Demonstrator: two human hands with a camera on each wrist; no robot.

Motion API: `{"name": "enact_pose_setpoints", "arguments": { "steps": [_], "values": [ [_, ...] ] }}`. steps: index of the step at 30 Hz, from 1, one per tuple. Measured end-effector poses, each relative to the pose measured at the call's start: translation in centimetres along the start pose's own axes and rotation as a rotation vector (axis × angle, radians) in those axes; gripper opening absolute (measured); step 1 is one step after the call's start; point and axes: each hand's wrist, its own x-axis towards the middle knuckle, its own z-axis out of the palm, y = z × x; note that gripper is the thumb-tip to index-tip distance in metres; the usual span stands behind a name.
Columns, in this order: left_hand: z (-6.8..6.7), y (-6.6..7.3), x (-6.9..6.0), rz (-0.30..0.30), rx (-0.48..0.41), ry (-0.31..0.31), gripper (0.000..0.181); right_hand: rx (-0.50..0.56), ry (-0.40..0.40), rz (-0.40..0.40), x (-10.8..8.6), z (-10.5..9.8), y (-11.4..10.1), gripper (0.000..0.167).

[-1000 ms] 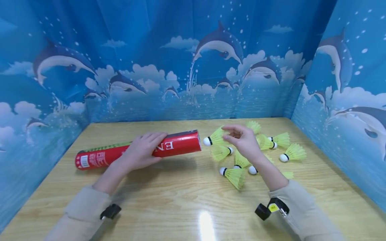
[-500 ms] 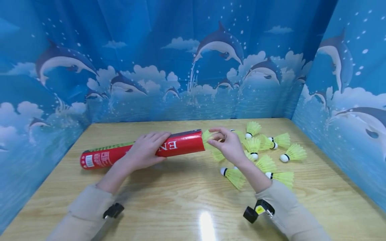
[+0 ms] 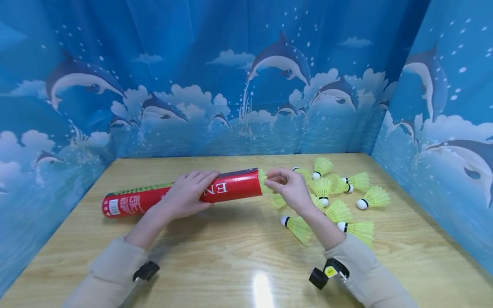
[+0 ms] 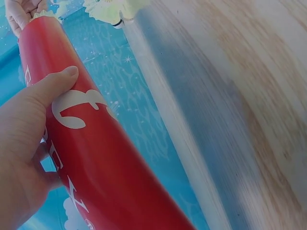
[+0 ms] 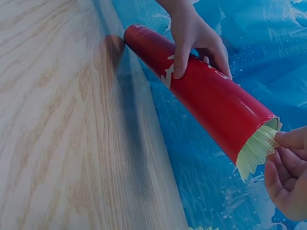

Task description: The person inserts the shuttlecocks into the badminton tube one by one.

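Note:
A long red tube [image 3: 239,185] slants up to the right above the table. My left hand [image 3: 187,193] grips it around the middle; in the left wrist view the thumb of that hand [image 4: 29,129] lies across the red wall [image 4: 115,177]. Out of the tube's right end sticks the yellow-green skirt of a shuttlecock [image 3: 264,181], its head hidden inside. My right hand [image 3: 291,190] pinches the skirt's edge. The right wrist view shows the thumb and fingers of that hand [image 5: 290,167] at the skirt [image 5: 256,151], which fans out of the tube's mouth.
Several yellow shuttlecocks lie loose on the wooden table [image 3: 215,256] around and right of my right hand, among them one near the front [image 3: 298,228] and one at the far right [image 3: 374,197]. A blue dolphin-print curtain [image 3: 215,85] stands behind the table.
The right hand has moved left with the shuttlecock, which has passed from outside the tube into its right end. The tube has shifted slightly right, still gripped by the left hand.

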Motion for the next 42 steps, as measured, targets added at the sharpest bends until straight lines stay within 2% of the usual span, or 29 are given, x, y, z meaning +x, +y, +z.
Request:
{"name": "enact_pose_setpoints", "arguments": {
  "steps": [5,13,19,27,33,36,42],
  "values": [
    [0.3,0.0,-0.1,-0.005,-0.001,0.004,0.093,-0.022,-0.009,-0.001,-0.1,0.2,0.2,0.015],
    [0.3,0.2,0.2,0.015,-0.012,0.022,0.093,0.058,-0.034,-0.011,0.1,0.6,0.3,0.013],
    [0.3,0.3,0.3,0.021,-0.013,0.020,0.092,0.078,-0.062,0.007,0.2,0.7,0.4,0.012],
    [0.2,0.4,0.3,0.012,-0.012,0.007,0.092,0.110,-0.036,0.005,0.3,1.2,0.4,0.011],
    [0.3,0.5,0.4,0.015,-0.010,0.011,0.092,0.095,-0.027,0.027,0.4,1.5,0.6,0.012],
    [0.4,0.5,0.4,0.022,-0.010,0.014,0.092,0.099,-0.049,0.033,0.4,1.3,0.7,0.013],
    [0.4,0.3,0.1,0.015,-0.012,0.000,0.092,0.109,-0.147,0.065,0.3,0.7,1.0,0.020]
  ]
}}
